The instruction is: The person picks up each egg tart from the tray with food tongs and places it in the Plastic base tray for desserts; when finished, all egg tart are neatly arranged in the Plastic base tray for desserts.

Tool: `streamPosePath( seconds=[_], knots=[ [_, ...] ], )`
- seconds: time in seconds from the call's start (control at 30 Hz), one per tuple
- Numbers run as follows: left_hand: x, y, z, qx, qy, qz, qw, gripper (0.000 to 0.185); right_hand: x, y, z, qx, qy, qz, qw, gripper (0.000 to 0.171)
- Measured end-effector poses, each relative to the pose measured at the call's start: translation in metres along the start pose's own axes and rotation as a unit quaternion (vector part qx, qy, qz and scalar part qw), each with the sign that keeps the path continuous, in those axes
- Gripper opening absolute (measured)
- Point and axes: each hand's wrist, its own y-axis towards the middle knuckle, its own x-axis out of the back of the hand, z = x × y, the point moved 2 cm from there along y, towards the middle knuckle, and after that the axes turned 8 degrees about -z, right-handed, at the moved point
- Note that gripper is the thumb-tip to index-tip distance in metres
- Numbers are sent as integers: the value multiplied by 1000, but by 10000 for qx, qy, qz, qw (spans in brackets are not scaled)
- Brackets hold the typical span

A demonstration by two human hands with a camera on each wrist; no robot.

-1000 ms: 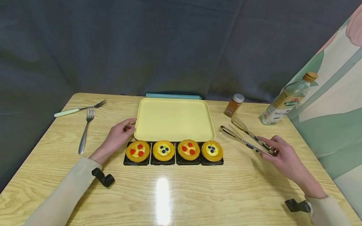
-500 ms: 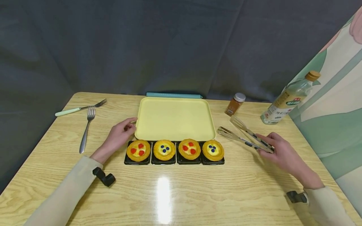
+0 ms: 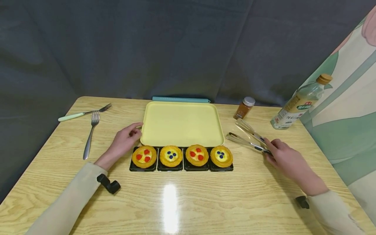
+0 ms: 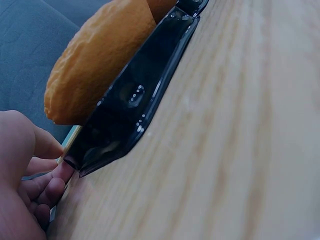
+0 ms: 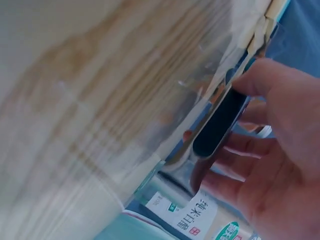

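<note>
My left hand [image 3: 125,138] is at the left rim of a pale yellow tray [image 3: 182,124], its thumb and fingers pinching the edge; in the left wrist view the fingers [image 4: 52,182] meet that thin rim beside a black pastry holder [image 4: 125,95]. Several egg tarts [image 3: 144,157], topped with red or blue fruit, sit in black square holders in a row along the tray's front. On the right, my right hand [image 3: 286,160] grips metal tongs [image 3: 249,143] near their black-padded handle end [image 5: 220,122]. The tongs' tips stand apart, pointing toward the tray's right side, with nothing between them.
Two forks lie at the left: a green-handled fork [image 3: 73,116] and a metal fork [image 3: 89,138]. A turquoise stick [image 3: 180,99] is behind the tray. A spice jar [image 3: 243,108] and a tall clear bottle [image 3: 296,106] stand at the back right. Dark cloth hangs behind the table.
My right hand has shifted left and forward, and the tongs' tips have slid slightly toward the left. The left hand keeps its place at the tray's rim.
</note>
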Motion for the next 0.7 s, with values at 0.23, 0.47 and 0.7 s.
streamPosePath(
  seconds=[0.23,0.47,0.7],
  knots=[
    [0,0,1,-19,13,-56,10000,45,-3,5,0,-245,-114,161,9995,60],
    [0,0,0,-36,10,-42,10000,45,-5,7,-2,-365,-95,274,9989,57],
    [-1,1,-1,-5,3,-16,10000,45,-5,7,-1,-556,-58,291,9980,58]
  ],
)
